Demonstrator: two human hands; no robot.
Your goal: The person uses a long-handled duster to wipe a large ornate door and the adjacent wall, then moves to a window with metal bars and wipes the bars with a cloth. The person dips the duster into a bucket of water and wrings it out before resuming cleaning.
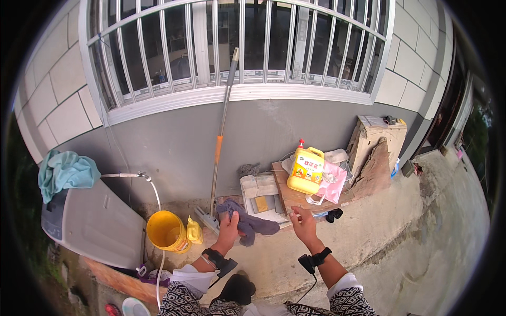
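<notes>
My left hand (229, 229) grips a grey-purple cloth (253, 223), whose free part hangs out to the right. My right hand (303, 225) is raised in front of the wooden board, fingers bent and apart, with nothing seen in it. Just beyond it a large yellow detergent jug (306, 170) stands on the wooden board (286, 191), beside a pink plastic bag (334, 179). A mop with an orange and grey pole (218, 150) leans against the window bars behind my left hand. Left of that hand are a yellow bucket (168, 231) and a small yellow bottle (194, 231).
A washing machine (99, 225) with a teal cloth (69, 172) on top stands at the left. A white hose (159, 272) runs down past the bucket. Broken boards (373, 158) lean on the grey wall at the right. A black-handled object (334, 215) lies near my right hand.
</notes>
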